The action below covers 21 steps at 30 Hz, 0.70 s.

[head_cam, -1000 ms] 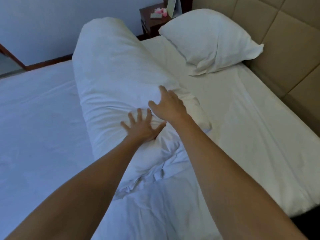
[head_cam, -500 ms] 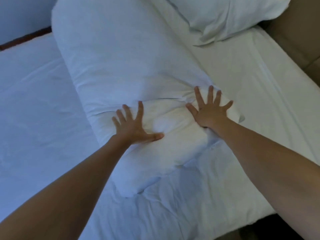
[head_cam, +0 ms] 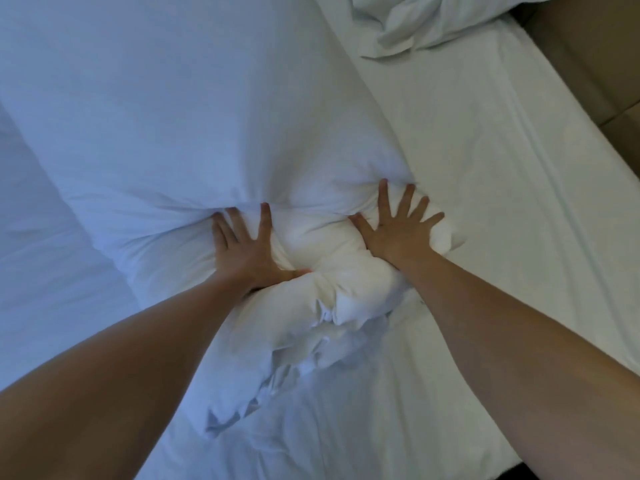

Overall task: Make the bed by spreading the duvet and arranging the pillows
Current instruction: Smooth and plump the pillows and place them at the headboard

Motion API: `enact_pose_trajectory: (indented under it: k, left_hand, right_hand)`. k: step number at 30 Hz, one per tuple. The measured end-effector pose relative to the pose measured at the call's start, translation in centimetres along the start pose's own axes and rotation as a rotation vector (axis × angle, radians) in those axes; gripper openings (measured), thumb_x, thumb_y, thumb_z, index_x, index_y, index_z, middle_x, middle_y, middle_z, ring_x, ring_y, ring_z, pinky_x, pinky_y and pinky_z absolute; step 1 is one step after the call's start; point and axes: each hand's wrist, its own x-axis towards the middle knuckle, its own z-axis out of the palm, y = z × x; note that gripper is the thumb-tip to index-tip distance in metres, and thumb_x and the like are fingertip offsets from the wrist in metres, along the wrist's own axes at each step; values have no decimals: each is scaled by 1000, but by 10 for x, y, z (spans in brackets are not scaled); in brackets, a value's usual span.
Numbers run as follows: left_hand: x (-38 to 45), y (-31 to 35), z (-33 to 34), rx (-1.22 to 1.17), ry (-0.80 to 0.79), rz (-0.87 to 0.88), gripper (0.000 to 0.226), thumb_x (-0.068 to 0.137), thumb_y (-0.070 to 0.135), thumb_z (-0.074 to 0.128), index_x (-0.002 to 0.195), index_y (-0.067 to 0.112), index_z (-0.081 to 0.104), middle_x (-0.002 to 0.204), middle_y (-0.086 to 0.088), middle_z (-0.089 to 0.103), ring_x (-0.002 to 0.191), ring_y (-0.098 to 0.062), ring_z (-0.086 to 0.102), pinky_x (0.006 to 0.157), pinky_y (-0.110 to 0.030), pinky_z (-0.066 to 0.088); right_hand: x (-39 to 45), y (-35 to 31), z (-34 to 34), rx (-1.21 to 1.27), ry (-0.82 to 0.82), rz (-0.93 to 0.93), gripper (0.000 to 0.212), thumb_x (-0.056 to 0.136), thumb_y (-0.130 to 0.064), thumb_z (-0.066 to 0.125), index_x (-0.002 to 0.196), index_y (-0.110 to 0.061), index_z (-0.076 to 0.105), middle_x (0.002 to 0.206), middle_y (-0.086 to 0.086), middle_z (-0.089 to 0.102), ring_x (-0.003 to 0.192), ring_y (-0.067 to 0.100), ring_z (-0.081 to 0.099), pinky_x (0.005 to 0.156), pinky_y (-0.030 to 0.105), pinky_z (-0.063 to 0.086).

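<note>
The white duvet (head_cam: 180, 109) lies rolled in a thick bundle that runs from the near middle of the bed to the upper left. My left hand (head_cam: 244, 251) presses flat on its near end with fingers spread, the fingertips sunk under a fold. My right hand (head_cam: 400, 230) presses flat on the same end, a little to the right, fingers splayed. The near end bulges and creases between the two hands. A white pillow (head_cam: 429, 19) lies at the top right, only its lower edge in view.
The white sheet (head_cam: 502, 188) covers the mattress on both sides of the roll. A tan padded headboard (head_cam: 595, 53) stands along the right. The mattress's near edge shows at the bottom right.
My view has dropped closer to the duvet. Both hands have moved apart and pushed deeper into the roll's near end, which now bunches up between them.
</note>
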Motion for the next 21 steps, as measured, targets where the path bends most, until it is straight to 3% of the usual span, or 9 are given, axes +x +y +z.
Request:
enact_pose_trajectory:
  k: [7, 10, 13, 15, 18, 21]
  left_hand:
    - [1, 6, -19, 19, -87, -70, 139, 50, 98, 44, 146, 33, -32, 148, -33, -34, 140, -49, -26, 117, -57, -10]
    - [-20, 4, -40, -31, -96, -96, 141, 47, 96, 52, 146, 38, -29, 151, -30, -31, 144, -47, -19, 119, -54, -4]
    - [-44, -8, -71, -135, -170, -128, 139, 45, 92, 60, 150, 43, -17, 159, -23, -18, 148, -42, -7, 120, -51, 4]
    - [-60, -19, -93, -179, -168, -119, 123, 57, 85, 64, 154, 38, 5, 163, -12, 7, 149, -32, 11, 118, -49, 13]
    - [-72, -46, -117, -326, 107, -179, 75, 76, 68, 64, 138, 28, 48, 145, 2, 49, 135, -20, 43, 109, -42, 27]
    - [-67, -79, -139, -445, 392, -262, 44, 88, 48, 62, 124, 22, 57, 128, -3, 58, 123, -23, 52, 101, -42, 37]
  right_hand:
    - [14, -3, -17, -53, -93, -56, 89, 81, -83, 1, 149, -34, -29, 159, 25, -20, 144, 55, -7, 111, 71, -5]
    - [-8, -12, -45, -28, -94, -90, 87, 90, -75, 12, 153, -26, -21, 160, 24, -18, 146, 48, -9, 112, 70, -2]
    - [-40, -32, -78, 162, 142, -256, 77, 97, -42, 40, 155, -7, 5, 162, 21, -5, 150, 36, -1, 117, 61, 14]
    - [-54, -51, -98, 252, 311, -391, 76, 92, -33, 48, 155, -10, 13, 163, 16, -2, 151, 33, 2, 119, 54, 16]
    - [-61, -98, -130, 249, 345, -621, 79, 91, -41, 49, 157, -31, 7, 165, 9, -7, 152, 27, -5, 122, 48, 5]
    - [-53, -159, -166, 97, 347, -805, 78, 92, -48, 50, 157, -33, 9, 165, 7, -5, 152, 29, -6, 122, 52, 5]
